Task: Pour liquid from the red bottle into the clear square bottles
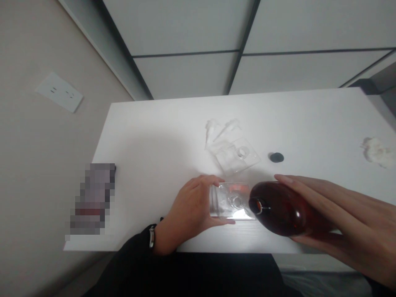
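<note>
My left hand is closed around the left end of a clear plastic container with a round opening in its top, which sits near the table's front edge. In my right hand is a glossy dark red-brown bottle. The bottle is tilted, its uncapped mouth pointing left, close to the container's right end. Whether liquid flows from it I cannot tell. Behind lies a second clear container piece with a round opening. Next to it are two white pump heads. A small black cap lies behind the bottle.
A blurred-out rectangular object is at the table's left edge. Some crumpled white material lies at the far right. The white table meets a wall with a socket plate on the left and pale cabinet panels behind.
</note>
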The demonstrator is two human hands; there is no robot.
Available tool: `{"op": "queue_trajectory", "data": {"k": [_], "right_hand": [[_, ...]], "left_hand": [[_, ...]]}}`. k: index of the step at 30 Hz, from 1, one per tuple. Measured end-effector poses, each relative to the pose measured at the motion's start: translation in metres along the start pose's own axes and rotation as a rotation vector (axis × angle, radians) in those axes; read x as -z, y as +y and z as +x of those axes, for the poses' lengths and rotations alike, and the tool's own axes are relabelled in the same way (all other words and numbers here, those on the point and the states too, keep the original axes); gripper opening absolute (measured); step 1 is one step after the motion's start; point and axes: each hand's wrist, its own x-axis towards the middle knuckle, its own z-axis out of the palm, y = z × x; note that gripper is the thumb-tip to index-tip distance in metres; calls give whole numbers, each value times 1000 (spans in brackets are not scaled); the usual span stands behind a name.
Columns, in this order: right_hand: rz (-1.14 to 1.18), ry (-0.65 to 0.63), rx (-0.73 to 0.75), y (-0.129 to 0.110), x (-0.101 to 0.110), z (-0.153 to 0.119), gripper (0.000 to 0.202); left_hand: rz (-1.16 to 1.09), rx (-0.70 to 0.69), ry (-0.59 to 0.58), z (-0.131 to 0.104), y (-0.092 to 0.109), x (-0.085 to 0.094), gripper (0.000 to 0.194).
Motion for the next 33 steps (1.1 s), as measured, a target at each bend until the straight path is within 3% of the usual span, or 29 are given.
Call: {"op": "queue_trajectory", "data": {"k": [33], "right_hand": [[-36,18,43,4,3,3,60]], "left_hand": [[21,-15,7,0,3,2,90]]}}
